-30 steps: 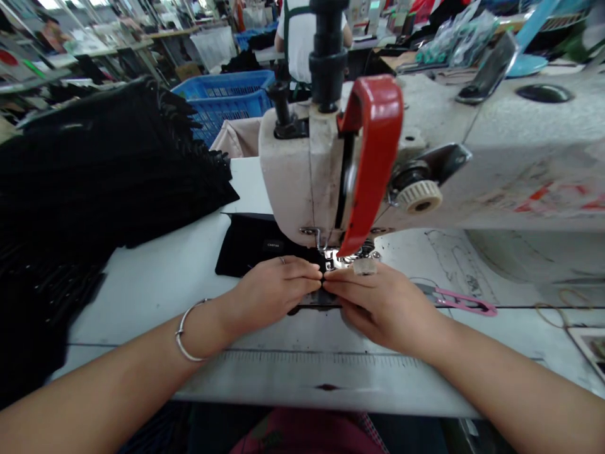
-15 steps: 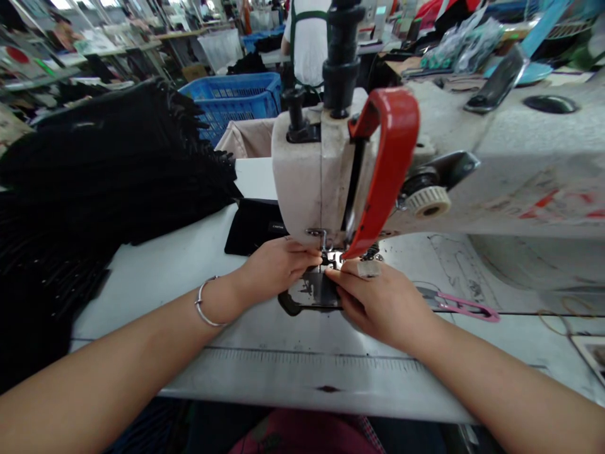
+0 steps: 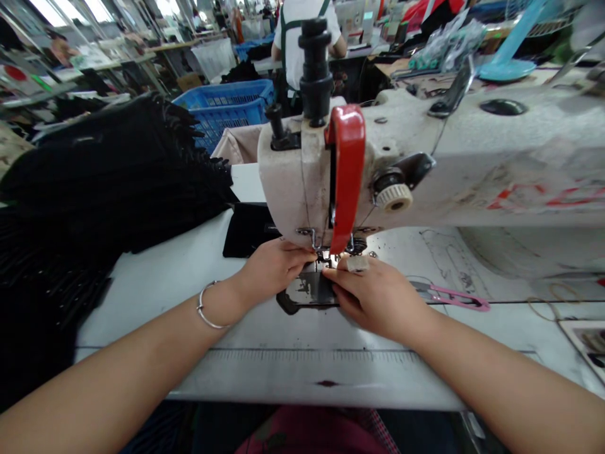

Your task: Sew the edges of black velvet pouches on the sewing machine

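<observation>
Both hands meet at the needle area of a sewing machine [image 3: 312, 170]. My left hand [image 3: 274, 268], with a silver bangle at the wrist, has its fingers pressed together just left of the presser foot [image 3: 326, 257]. My right hand [image 3: 378, 293] is closed on the other side, a pale band [image 3: 358, 263] around one finger, its fingertips at the metal needle plate [image 3: 305, 287]. What the fingertips pinch is too small and covered to make out. A folded black fabric piece [image 3: 246, 233] with a small label lies just behind my left hand, partly hidden by the machine head.
A tall stack of black fringed fabric [image 3: 113, 164] fills the left. Pink-handled thread snips [image 3: 458, 297] lie right of my right hand. A printed ruler scale [image 3: 307, 355] runs along the front. Behind are a blue crate [image 3: 227, 107] and a person in white [image 3: 293, 44].
The view has turned slightly, so the machine head sits further left and its red lever looks narrower. Both hands keep their places at the presser foot.
</observation>
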`<state>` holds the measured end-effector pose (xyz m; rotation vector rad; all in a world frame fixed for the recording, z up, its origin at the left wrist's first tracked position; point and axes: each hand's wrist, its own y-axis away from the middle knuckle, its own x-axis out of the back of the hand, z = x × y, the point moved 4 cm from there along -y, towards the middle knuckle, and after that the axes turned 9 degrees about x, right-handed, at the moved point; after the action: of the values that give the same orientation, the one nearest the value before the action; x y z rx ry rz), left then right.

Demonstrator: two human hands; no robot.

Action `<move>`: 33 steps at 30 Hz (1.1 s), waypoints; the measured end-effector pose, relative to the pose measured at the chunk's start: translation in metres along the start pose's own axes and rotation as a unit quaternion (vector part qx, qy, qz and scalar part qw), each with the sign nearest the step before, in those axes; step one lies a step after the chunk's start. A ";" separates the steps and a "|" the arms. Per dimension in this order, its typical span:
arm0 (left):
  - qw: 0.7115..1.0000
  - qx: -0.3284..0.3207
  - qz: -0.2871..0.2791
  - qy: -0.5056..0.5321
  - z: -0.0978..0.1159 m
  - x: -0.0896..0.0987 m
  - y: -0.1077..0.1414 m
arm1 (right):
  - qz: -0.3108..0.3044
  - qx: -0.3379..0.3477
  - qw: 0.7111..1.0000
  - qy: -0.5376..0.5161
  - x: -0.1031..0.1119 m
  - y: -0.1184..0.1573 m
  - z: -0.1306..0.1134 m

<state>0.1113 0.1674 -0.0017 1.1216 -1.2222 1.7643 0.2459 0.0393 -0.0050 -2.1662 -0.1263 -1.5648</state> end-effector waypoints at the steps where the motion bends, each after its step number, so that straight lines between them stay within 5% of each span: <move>1: 1.000 0.002 -0.001 -0.004 0.001 0.000 0.000 | 0.001 0.000 1.000 0.000 0.000 0.000 0.000; 15: 0.998 0.033 -0.033 -0.047 -0.005 0.007 -0.019 | 0.011 0.010 1.000 -0.007 -0.002 0.003 0.000; 22: 0.978 -0.013 -0.166 -0.124 0.011 0.027 -0.014 | 0.021 0.031 0.999 0.004 -0.004 0.003 -0.001; 29: 0.986 -0.066 -0.151 -0.015 -0.025 0.025 -0.019 | 0.011 0.027 0.999 0.023 -0.006 0.003 -0.002; 33: 0.987 -0.068 -0.140 -0.047 -0.031 0.018 -0.028 | 0.013 0.023 1.000 0.009 -0.005 0.004 -0.001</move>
<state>0.1218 0.2064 0.0194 1.2398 -1.1577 1.4123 0.2442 0.0362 -0.0108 -2.1094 -0.1272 -1.5519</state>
